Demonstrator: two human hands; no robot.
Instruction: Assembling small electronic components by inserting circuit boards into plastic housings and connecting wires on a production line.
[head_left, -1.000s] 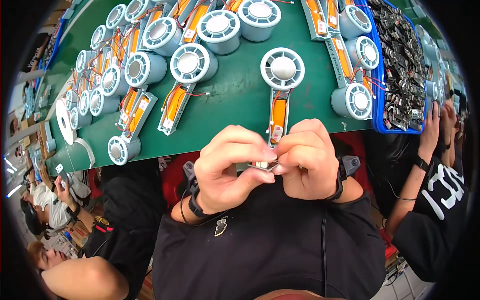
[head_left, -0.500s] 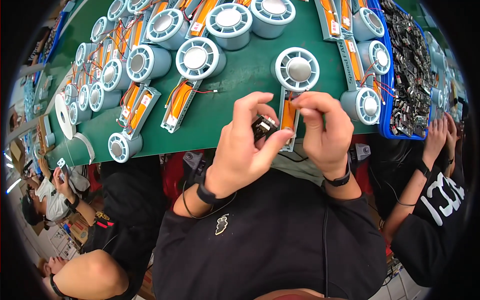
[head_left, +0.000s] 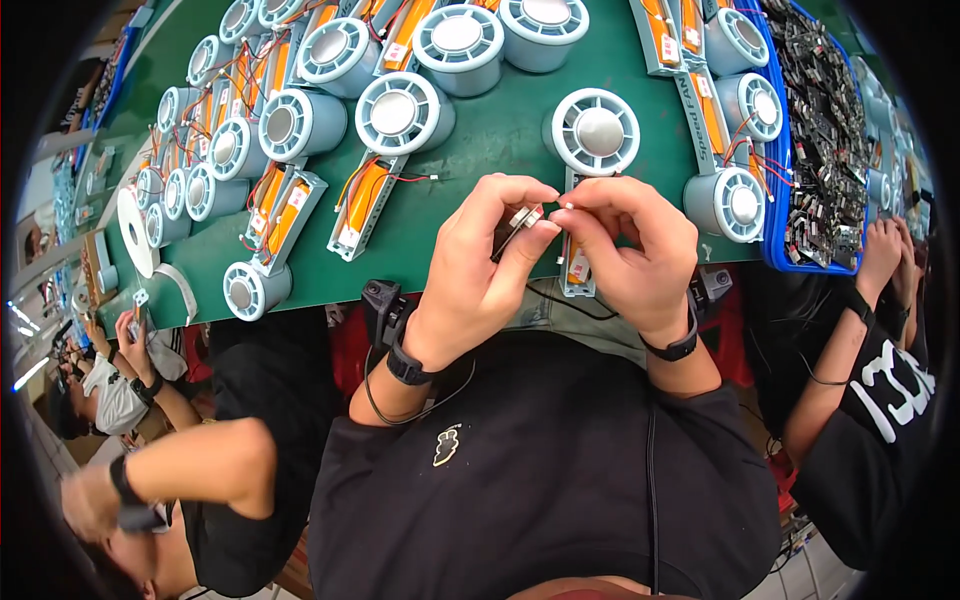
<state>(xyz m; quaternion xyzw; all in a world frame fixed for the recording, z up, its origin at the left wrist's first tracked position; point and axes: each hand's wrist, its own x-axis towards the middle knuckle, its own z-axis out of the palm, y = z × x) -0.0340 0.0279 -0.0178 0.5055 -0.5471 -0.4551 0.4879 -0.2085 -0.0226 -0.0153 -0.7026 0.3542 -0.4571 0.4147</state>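
Over the table's near edge, my left hand (head_left: 478, 265) pinches a small dark circuit board (head_left: 519, 222) with white sockets between thumb and fingers. Close beside it, the fingertips of my right hand (head_left: 640, 250) grip a tiny white wire plug (head_left: 567, 206). The plug and the board's sockets are nearly touching; whether they meet I cannot tell. Just beyond my hands stands a light-blue fan unit (head_left: 597, 133) with a silver centre. Its handle, with an orange battery (head_left: 577, 266) in it, extends toward me and is partly hidden by my right hand.
Several more fan units (head_left: 458, 48) crowd the green table (head_left: 480, 150) at the far left, others line the right. A blue bin (head_left: 775, 245) full of circuit boards (head_left: 825, 150) stands right. A white tape roll (head_left: 136, 230) lies left. Co-workers sit on both sides.
My left hand has lifted and turned the circuit board toward my right fingertips. My right hand has shifted slightly left, bringing the wire plug close to the board.
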